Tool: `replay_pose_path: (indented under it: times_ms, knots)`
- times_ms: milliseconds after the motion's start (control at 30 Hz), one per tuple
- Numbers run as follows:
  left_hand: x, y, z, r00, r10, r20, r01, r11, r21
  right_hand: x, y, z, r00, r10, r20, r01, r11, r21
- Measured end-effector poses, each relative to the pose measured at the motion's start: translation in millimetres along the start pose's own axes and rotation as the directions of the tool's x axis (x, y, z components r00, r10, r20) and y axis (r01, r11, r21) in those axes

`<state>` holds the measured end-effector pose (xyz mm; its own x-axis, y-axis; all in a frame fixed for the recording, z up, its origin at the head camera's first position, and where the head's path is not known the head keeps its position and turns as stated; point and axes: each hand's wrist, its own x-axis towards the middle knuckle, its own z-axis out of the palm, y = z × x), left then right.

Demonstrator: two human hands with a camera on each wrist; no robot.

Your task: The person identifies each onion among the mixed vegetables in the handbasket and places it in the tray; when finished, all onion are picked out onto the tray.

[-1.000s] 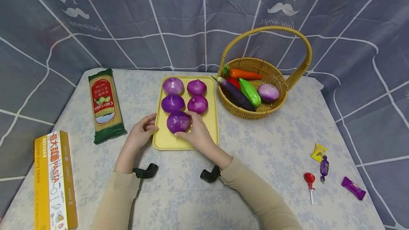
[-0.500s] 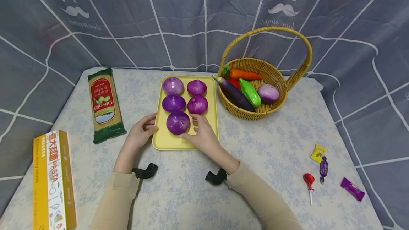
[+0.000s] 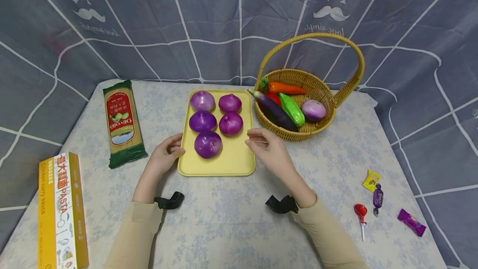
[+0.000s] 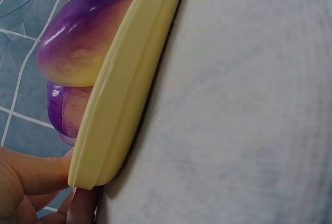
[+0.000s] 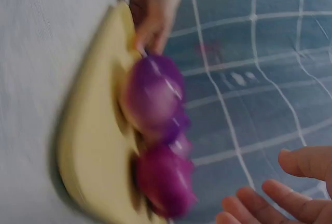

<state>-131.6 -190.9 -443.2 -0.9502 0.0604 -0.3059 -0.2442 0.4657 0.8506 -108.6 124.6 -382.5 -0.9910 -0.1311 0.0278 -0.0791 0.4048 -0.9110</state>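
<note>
Several toy purple onions sit in two columns on a yellow tray [image 3: 237, 159]; the nearest onion [image 3: 208, 144] lies at the front of the left column. My left hand [image 3: 163, 155] pinches the tray's left rim, thumb on top and fingers at the outer side, as the left wrist view confirms. Over by the right rim hovers my right hand [image 3: 271, 152], fingers loosely extended and holding nothing. In the right wrist view its fingers [image 5: 254, 206] appear apart from the onions, and that view is blurred.
A wicker basket [image 3: 319, 125] with a tall handle stands at the back right, holding a toy eggplant, carrot, green pepper and onion. Pasta packet [image 3: 125, 123] and yellow pasta box [image 3: 61, 211] lie left. A lollipop [image 3: 360, 211] and wrapped candies [image 3: 411, 222] lie right.
My right hand has let go of the front onion and moved right to the tray's right rim. The onion stays on the tray. My left hand has kept its place.
</note>
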Motion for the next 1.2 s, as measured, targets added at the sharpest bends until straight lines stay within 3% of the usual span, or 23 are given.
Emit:
replay_pose_path:
  times_ms: [200,567,867,1200]
  knots:
    - [0.0,-0.7,0.5,1.0,0.006,-0.004,-0.006,1.0,0.007,2,7,-46,0.987,0.002,-0.162,0.0,1.0,0.012]
    - [0.1,-1.3,0.6,1.0,-0.004,0.0,0.004,1.0,0.0,14,28,-106,0.948,0.034,-0.317,-0.039,0.999,-0.009]
    - [1.0,-1.9,0.7,1.0,-0.009,-0.004,0.009,1.0,-0.002,27,44,-129,0.932,0.087,-0.352,-0.132,0.986,-0.105]
    - [2.3,-3.1,0.4,1.0,-0.012,-0.012,0.012,1.0,-0.004,43,51,-141,0.947,0.144,-0.288,-0.193,0.969,-0.151]
